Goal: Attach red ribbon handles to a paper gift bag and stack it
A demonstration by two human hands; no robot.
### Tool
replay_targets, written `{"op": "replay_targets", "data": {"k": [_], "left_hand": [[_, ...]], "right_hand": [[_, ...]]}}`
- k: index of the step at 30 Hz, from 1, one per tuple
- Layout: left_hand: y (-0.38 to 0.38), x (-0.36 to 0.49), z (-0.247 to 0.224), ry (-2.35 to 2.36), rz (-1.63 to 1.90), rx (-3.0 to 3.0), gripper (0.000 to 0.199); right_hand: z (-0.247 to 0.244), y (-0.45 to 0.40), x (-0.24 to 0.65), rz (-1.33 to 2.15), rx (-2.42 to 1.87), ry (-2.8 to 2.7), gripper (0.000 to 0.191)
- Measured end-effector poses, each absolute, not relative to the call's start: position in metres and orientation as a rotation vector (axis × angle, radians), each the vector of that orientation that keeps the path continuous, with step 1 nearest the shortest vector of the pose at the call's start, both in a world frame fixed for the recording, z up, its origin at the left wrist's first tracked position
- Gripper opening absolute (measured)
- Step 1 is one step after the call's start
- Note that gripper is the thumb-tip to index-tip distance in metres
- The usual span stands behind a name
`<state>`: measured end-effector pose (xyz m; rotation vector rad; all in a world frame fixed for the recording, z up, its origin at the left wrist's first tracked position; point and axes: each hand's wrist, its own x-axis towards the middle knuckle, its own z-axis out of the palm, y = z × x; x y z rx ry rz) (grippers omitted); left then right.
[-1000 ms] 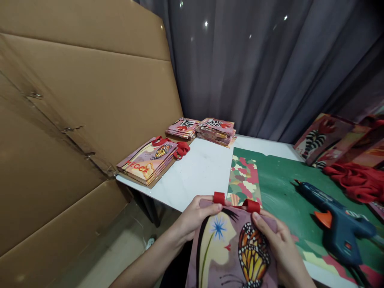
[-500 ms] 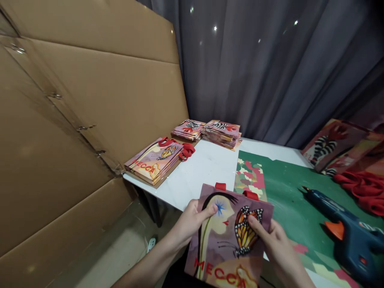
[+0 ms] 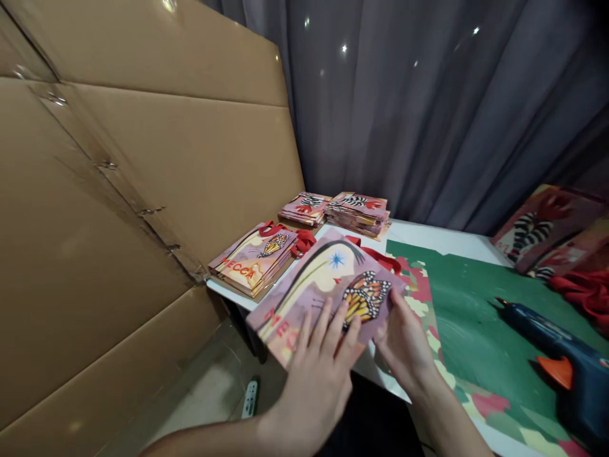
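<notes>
A paper gift bag [image 3: 316,282] printed with a face, a butterfly and red lettering is tilted in front of me, over the table's front edge. Red ribbon handles [image 3: 380,257] stick out along its far edge. My right hand [image 3: 406,346] grips the bag at its right side, thumb on the front by the butterfly. Across the lower front lies my left hand [image 3: 316,374], flat with the fingers spread, covering part of the lettering. Left of the held bag, a stack of matching bags [image 3: 252,257] with red ribbons sits at the table corner.
Two stacks of zebra-striped printed bags, a left stack [image 3: 307,208] and a right stack [image 3: 359,212], stand at the back. A glue gun [image 3: 547,336] rests on the green mat [image 3: 466,298] at right, near red ribbon [image 3: 587,292]. A cardboard wall [image 3: 166,171] borders the left.
The bag has turned and moved up and left, over the table. My left hand has gone from gripping its left edge to lying flat on its front. My right hand keeps hold.
</notes>
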<state>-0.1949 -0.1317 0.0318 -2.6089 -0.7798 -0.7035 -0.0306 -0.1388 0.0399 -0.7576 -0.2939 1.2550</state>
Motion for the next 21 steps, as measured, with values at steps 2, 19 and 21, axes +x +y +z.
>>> {"op": "replay_targets", "data": {"k": [2, 19, 21], "left_hand": [[-0.112, -0.201, 0.031, -0.842, -0.691, -2.537, 0.065], [0.063, -0.221, 0.04, -1.611, -0.211, -2.198, 0.054], [0.073, -0.22, 0.031, -1.622, -0.233, -2.184, 0.052]], "right_hand": [[0.036, -0.127, -0.035, 1.29, -0.703, -0.477, 0.046], [0.022, -0.093, -0.045, 1.063, -1.055, -1.332, 0.042], [0.013, -0.111, -0.031, 0.991, -1.123, -1.326, 0.039]]}}
